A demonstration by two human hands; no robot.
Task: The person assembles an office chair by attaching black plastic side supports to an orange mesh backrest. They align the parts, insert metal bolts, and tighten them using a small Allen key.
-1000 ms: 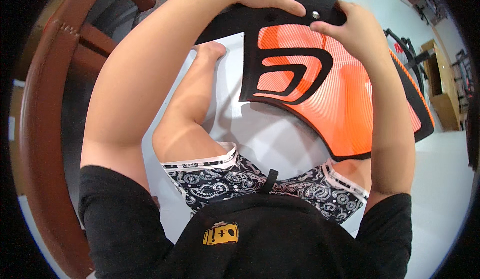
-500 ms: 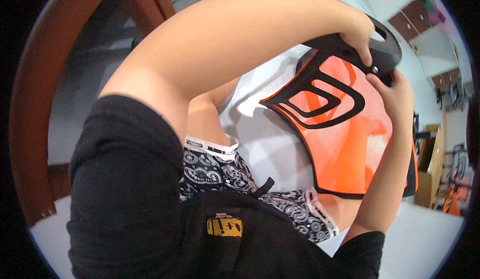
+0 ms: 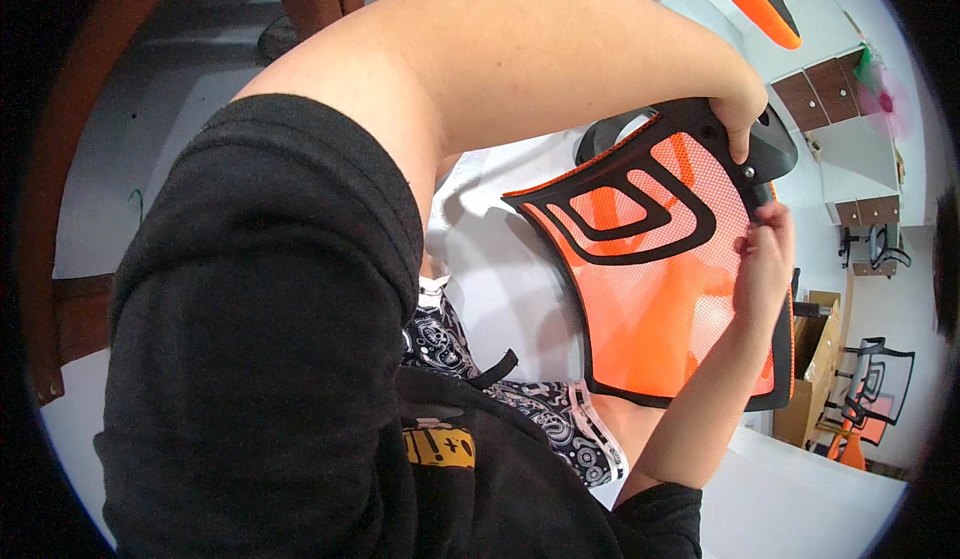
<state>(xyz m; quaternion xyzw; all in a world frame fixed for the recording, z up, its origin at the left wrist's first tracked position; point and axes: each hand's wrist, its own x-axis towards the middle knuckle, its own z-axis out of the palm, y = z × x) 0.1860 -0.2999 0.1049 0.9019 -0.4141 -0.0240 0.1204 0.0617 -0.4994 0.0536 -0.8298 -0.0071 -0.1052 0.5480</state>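
Observation:
An office chair backrest [image 3: 690, 329] with orange mesh and a black frame leans across my lap, tilted. At its upper right corner sits a curved black plastic bracket [image 3: 778, 151], with a small silver bolt head [image 3: 749, 172] in it. My left hand [image 3: 740, 114] reaches over from above and grips the bracket, its thumb pointing down beside the bolt. Just below the bolt is my right hand [image 3: 765, 264], in front of the frame's right edge, with its fingers curled together. Whether those fingers hold something small is hidden.
An orange and black chair part [image 3: 755, 4] on a grey post stands at the top right. A cardboard box [image 3: 805, 384] and another mesh chair [image 3: 875, 394] are at the right. Brown wooden legs [image 3: 310, 4] rise at the left, and a pink fan [image 3: 885, 101] is far right.
My right hand has dropped away from the bolt and its fingers have curled in. My left hand keeps its grip on the bracket. The whole view has shifted a little.

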